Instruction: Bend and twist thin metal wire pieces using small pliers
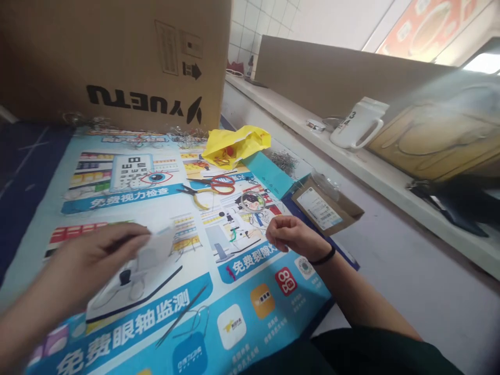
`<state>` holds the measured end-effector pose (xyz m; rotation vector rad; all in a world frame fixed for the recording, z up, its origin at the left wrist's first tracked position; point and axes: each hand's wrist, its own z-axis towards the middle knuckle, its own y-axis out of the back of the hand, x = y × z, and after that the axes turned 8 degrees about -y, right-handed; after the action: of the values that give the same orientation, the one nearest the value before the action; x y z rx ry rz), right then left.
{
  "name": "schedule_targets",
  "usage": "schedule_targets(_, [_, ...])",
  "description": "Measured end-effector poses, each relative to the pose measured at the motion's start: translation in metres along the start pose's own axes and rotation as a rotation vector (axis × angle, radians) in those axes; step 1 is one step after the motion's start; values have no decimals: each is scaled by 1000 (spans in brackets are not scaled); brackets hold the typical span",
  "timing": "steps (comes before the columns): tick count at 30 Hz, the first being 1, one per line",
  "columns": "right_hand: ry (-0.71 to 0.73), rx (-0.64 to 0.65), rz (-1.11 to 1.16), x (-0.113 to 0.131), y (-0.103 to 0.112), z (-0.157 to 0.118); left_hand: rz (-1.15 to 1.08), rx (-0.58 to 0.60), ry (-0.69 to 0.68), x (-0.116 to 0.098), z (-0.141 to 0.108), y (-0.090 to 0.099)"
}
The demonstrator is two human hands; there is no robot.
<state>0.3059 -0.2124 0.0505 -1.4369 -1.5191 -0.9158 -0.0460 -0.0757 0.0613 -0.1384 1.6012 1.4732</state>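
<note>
My left hand [107,252] is blurred by motion over the printed sheet, its thumb and fingers pinched on a thin, see-through piece of plastic [159,244] that looks like a small bag. At the right edge of the sheet, my right hand [289,234] is closed with its fingers curled in; whatever it may hold is hidden. A small round clear dish [253,202] lies just beyond it. Farther out are yellow-handled pliers [200,199] and red-handled scissors [223,184]. Nearer to me lies a thin dark metal tool [182,315] beside a bent wire piece [198,324].
A large cardboard box [117,57] stands at the back. A yellow plastic bag [250,138] lies open near a heap of small metal pieces [283,161]. At right are an open carton [344,211] with a label and a ledge bearing a white mug [357,125].
</note>
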Motion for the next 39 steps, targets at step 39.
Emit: schedule_targets(39, [-45,124,-65,-8,-120,99,-246,121,105,-9,-9,-63])
